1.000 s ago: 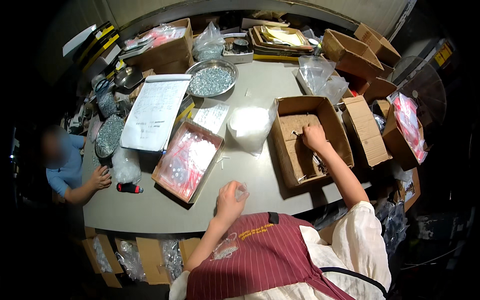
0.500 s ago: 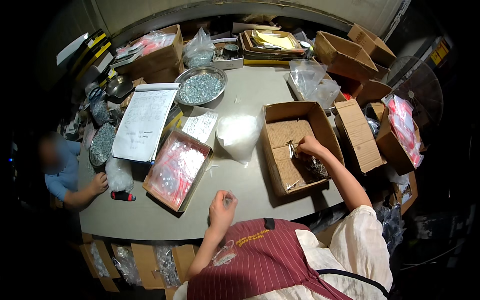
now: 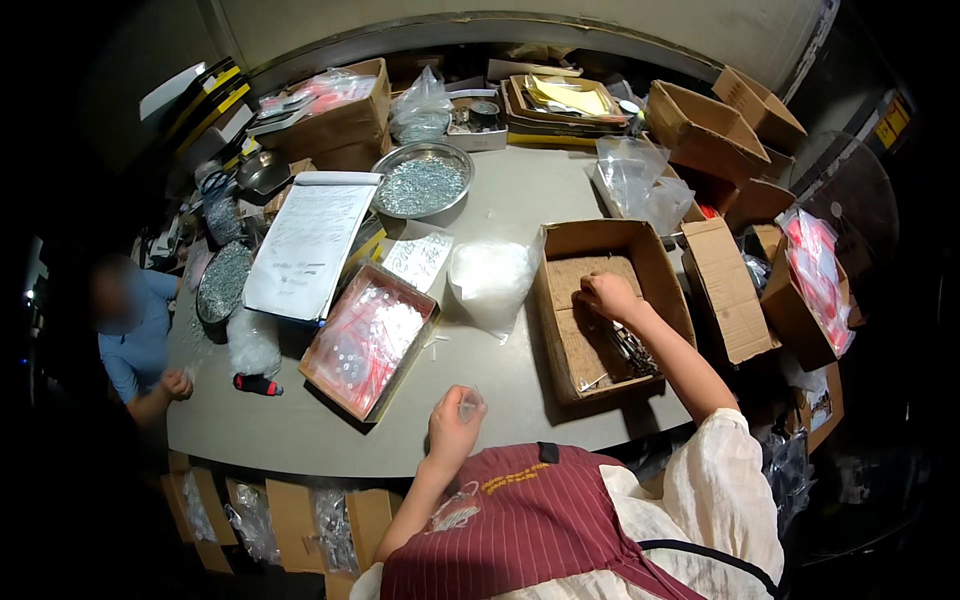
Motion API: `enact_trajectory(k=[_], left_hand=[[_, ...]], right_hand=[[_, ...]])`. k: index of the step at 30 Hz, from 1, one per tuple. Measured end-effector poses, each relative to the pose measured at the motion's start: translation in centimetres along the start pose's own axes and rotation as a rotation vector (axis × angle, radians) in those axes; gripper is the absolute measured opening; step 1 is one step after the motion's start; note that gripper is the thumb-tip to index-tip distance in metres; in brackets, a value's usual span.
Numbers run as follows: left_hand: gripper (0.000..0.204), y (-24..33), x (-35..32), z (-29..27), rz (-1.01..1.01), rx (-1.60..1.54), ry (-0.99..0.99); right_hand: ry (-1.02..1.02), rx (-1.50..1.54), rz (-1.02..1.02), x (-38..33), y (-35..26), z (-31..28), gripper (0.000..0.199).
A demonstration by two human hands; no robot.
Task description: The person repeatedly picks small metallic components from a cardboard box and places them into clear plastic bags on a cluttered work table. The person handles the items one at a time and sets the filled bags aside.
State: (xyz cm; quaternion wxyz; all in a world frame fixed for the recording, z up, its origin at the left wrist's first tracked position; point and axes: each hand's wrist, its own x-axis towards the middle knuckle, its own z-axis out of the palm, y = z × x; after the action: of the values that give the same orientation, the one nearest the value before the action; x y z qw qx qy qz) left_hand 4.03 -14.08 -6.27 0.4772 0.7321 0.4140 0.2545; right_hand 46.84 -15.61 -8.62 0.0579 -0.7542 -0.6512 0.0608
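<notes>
My left hand [image 3: 453,428] is above the table's front edge, its fingers closed round a small clear plastic bag [image 3: 470,404]. My right hand [image 3: 608,298] reaches into an open cardboard box [image 3: 562,372]. Its fingertips are pinched together, pointing left, and what they hold, if anything, is hidden. Below that wrist a pile of slim metal pieces [image 3: 632,352] lies along the right side of the box, partly covered by my forearm. A clear bag of small white pieces [image 3: 490,285] stands just left of the box.
A tray of red-edged bags and white pieces [image 3: 370,345] lies left, beside a clipboard with paper [image 3: 308,245]. Behind is a metal bowl of screws [image 3: 422,182]. A co-worker's hand [image 3: 177,384] is at the far left, near a red-and-black tool [image 3: 257,385].
My right hand has shifted slightly within the box, over the spot where loose metal pieces lay. The co-worker's hand has drawn back from the clear bag. The whole view has shifted a little.
</notes>
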Motion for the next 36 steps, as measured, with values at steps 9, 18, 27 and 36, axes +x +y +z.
enact_trajectory(k=[9,18,27,36], left_hand=[[0.019,0.2,-0.1,0.1,-0.039,-0.083,0.015],[0.023,0.4,0.1,-0.1,0.023,0.019,0.037],[0.020,2.3,-0.4,-1.2,-0.053,0.052,0.024],[0.028,1.2,0.4,0.2,-0.011,-0.114,0.009]], right_hand=[[0.119,0.216,-0.048,-0.7,0.4,-0.7,0.024],[0.114,-0.133,-0.100,-0.5,-1.6,0.2,0.037],[0.174,-0.004,0.138,-1.3,0.6,-0.2,0.011],[0.168,0.209,-0.065,0.1,-1.5,-1.0,0.015]])
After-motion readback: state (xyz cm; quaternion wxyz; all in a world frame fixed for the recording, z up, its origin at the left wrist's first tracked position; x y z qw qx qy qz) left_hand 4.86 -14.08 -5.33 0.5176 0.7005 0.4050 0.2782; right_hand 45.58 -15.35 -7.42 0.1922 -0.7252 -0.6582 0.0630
